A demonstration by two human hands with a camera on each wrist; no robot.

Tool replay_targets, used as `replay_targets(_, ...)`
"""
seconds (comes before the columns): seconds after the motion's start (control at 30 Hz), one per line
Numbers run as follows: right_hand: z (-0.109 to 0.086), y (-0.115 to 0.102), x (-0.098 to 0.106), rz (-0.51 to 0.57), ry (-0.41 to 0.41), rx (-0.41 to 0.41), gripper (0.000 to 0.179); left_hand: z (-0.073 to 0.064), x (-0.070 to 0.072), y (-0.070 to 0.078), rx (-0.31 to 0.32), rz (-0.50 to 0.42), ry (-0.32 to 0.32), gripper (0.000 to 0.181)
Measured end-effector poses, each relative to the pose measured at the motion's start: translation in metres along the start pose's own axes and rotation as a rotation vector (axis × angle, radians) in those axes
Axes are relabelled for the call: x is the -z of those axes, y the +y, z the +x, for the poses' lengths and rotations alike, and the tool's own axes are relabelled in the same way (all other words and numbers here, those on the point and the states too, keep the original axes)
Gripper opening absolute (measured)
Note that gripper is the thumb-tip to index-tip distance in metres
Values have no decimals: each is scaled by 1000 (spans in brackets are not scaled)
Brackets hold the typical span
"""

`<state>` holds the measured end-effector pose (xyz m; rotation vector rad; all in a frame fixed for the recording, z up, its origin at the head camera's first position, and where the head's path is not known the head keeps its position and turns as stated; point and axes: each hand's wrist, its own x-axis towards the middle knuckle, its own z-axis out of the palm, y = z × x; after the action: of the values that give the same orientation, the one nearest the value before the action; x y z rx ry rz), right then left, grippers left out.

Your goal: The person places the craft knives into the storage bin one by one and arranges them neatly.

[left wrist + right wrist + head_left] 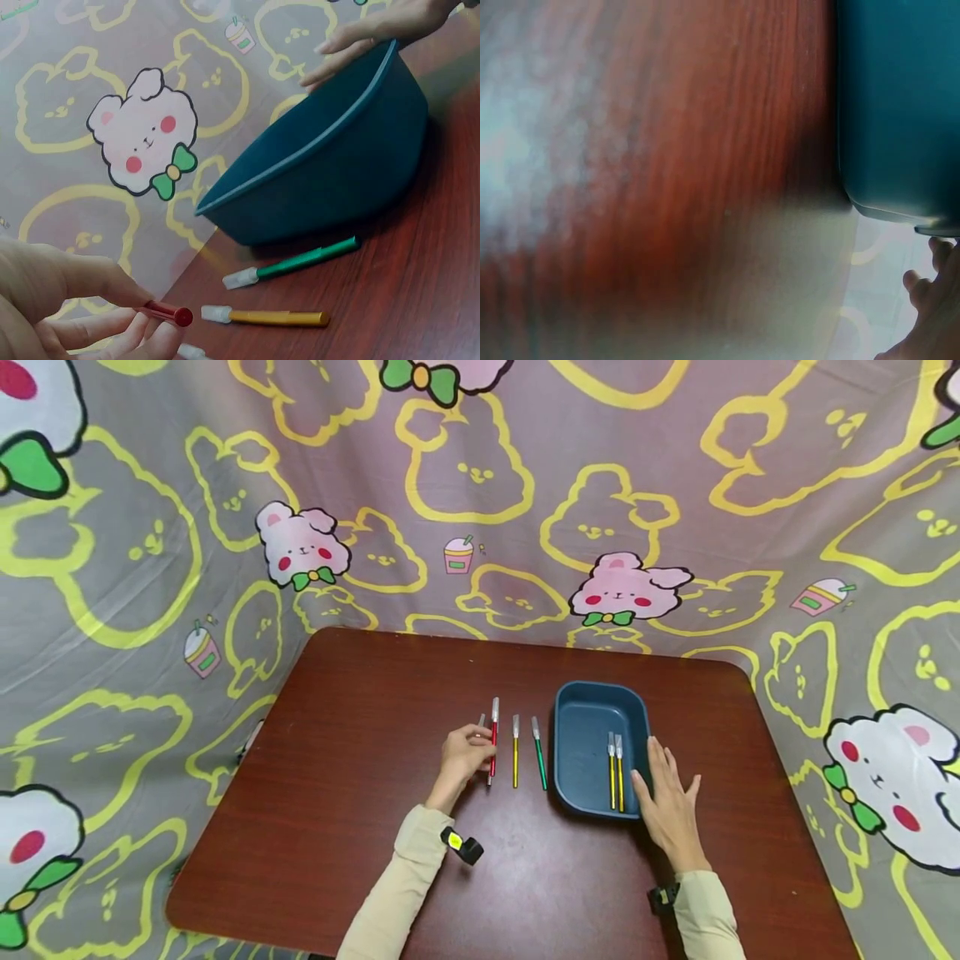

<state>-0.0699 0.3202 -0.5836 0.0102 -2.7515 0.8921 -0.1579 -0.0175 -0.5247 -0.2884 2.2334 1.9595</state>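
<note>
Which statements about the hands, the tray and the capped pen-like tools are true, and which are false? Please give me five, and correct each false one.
1. The left hand holds a red tool. True.
2. In the head view, the left hand is to the right of the tray. False: it is to the left of the tray.
3. Two yellow tools lie in the tray. True.
4. The right hand holds a tool. False: it is at the tray's right side, with no tool in it.
5. The green tool lies on the table, between the tray and another yellow tool. True.
</note>
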Motion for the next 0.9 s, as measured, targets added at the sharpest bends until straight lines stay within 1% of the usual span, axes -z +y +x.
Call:
replay_targets(0.13, -2, 1, 0, -9, 3, 1, 70, -2, -9, 1, 22, 17, -26, 30)
replay_targets(0.23, -2, 2, 0, -12, 0, 8, 70, -5, -15, 3, 16, 25, -35, 29)
replay_targets(0.4, 1, 2, -1, -11, 9, 15, 70, -6, -27, 10, -15, 19, -56, 27)
replay_targets(0.5, 1, 1, 0, -13, 14, 14, 70, -5, -34, 13, -15, 23, -77, 28)
replay_targets(0.63, 2, 1, 0, -14, 10, 22, 70, -6, -42, 17, 4, 11, -98, 28)
replay_targets(0.73, 4, 1, -1, -19, 9, 31, 70, -6, -49, 17, 9, 11, -112, 28)
replay_targets(0.9, 3, 1, 0, -31, 10, 32, 70, -6, -63, 15, 7, 30, -126, 25)
